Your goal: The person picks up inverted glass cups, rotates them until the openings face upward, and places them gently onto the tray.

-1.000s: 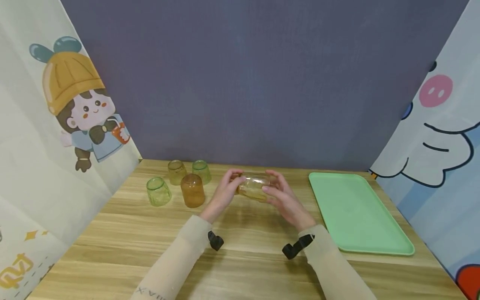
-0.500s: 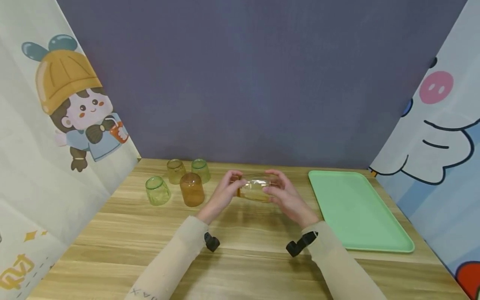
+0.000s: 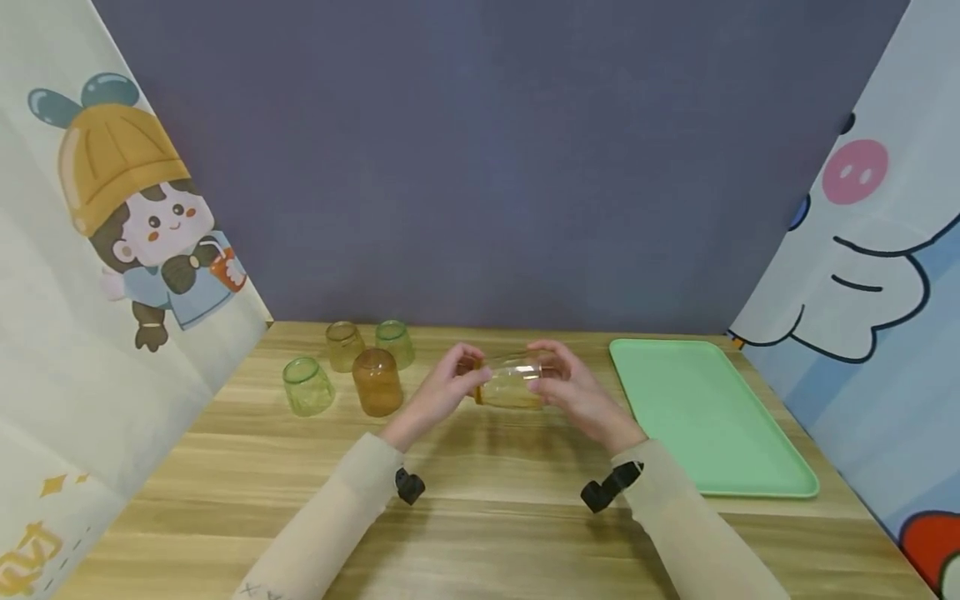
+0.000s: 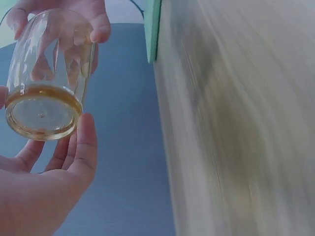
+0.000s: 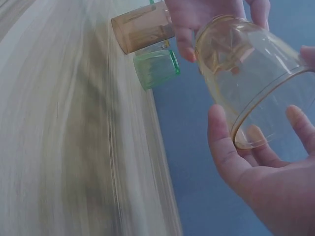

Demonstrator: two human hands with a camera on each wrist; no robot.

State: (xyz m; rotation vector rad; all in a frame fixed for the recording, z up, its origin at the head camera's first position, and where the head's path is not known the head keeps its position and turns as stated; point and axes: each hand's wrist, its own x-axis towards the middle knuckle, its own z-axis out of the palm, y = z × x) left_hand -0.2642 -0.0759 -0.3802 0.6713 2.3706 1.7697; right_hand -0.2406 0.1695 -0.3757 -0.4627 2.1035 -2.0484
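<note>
A pale amber drinking glass [image 3: 512, 385] lies on its side in the air above the table, held between both hands. My left hand [image 3: 435, 396] grips its base end with fingers and thumb. At the rim end my right hand [image 3: 588, 398] curls round it. The left wrist view shows the thick round base of the glass [image 4: 44, 113] beside the left fingers. In the right wrist view, the open mouth of the glass [image 5: 261, 73] faces the right palm, and the glass looks see-through with nothing inside.
Several glasses stand upside down at the left: a dark amber one [image 3: 378, 383], a yellow-green one [image 3: 308, 387], an olive one [image 3: 345, 347] and a green one [image 3: 395, 343]. A flat green tray [image 3: 708, 417] lies at the right. A dark panel [image 3: 487, 167] rises behind the wooden table [image 3: 480, 533].
Both hands keep hold of the amber glass, which has levelled slightly. The forearms have spread a little apart, and the head view has shifted slightly.
</note>
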